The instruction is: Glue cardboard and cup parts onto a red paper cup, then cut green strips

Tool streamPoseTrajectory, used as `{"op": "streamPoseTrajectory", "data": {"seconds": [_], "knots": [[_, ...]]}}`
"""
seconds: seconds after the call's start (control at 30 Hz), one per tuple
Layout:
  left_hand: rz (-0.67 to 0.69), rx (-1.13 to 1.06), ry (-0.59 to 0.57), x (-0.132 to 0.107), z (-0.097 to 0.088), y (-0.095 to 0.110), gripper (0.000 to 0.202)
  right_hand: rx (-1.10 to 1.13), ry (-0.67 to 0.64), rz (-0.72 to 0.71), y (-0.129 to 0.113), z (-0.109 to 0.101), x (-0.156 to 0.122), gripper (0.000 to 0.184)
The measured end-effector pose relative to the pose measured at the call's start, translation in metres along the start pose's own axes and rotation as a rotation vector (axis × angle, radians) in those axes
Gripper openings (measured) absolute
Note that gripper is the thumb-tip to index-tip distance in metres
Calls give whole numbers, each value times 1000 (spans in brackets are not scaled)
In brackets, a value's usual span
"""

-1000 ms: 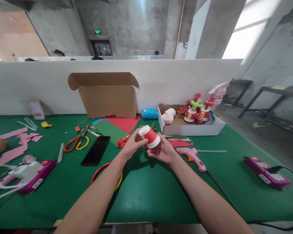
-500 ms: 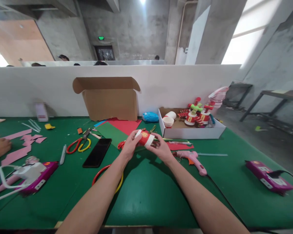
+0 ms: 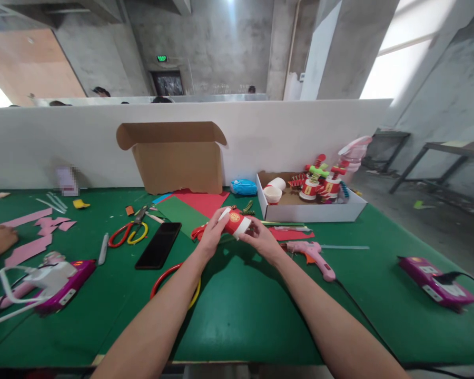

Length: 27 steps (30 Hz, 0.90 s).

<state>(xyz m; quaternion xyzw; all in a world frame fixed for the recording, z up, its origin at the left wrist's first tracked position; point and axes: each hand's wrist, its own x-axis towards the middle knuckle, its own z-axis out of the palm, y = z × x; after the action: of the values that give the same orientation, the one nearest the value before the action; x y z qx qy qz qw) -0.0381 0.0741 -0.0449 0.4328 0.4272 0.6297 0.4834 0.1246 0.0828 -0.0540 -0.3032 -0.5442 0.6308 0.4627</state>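
A red and white paper cup [image 3: 234, 220] with a gold emblem is held tilted above the green table, between my two hands. The fingers of my left hand [image 3: 214, 231] are closed on its left end. At the other end, my right hand [image 3: 259, 237] grips the white edge; some of its fingertips are hidden behind the cup. Coiled paper strips [image 3: 247, 208] in green and red lie just behind the cup. To the right of my right hand rests a pink hot glue gun [image 3: 314, 258] with a clear glue stick in it.
Scissors [image 3: 131, 231], a black phone [image 3: 158, 246] and pink paper scraps [image 3: 29, 250] lie to the left. A white box [image 3: 316, 213] holds cups and decorated figures. Purple power strips [image 3: 434, 281] stand at both sides. Another person's hand [image 3: 0, 243] rests at far left.
The cup has turned slightly in my hands, its emblem still facing up. Both hands stay in nearly the same place, and the view has shifted a little.
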Motion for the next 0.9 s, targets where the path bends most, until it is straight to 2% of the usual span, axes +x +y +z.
{"op": "streamPoseTrajectory", "data": {"seconds": [0.17, 0.27, 0.47, 0.6, 0.67, 0.8, 0.9], "knots": [[-19, -20, -26, 5, -2, -7, 62, -55, 29, -29, 4, 1, 2, 59], [14, 3, -16, 4, -3, -7, 63, -86, 38, -62, 6, 3, 2, 58], [53, 86, 47, -1, 4, 1, 53, -149, 32, -103, 6, 6, -1, 66], [66, 39, 86, 0, 5, 2, 44, -188, 51, -145, 3, 8, -3, 78], [41, -4, 81, 3, 2, 2, 40, -110, 46, -94, 2, 8, -3, 76], [36, -43, 58, 4, -3, 4, 40, 111, 22, 152, -5, 7, -4, 45], [87, -32, 19, 2, -3, 5, 40, 199, -43, 337, -10, 8, -6, 42]]}}
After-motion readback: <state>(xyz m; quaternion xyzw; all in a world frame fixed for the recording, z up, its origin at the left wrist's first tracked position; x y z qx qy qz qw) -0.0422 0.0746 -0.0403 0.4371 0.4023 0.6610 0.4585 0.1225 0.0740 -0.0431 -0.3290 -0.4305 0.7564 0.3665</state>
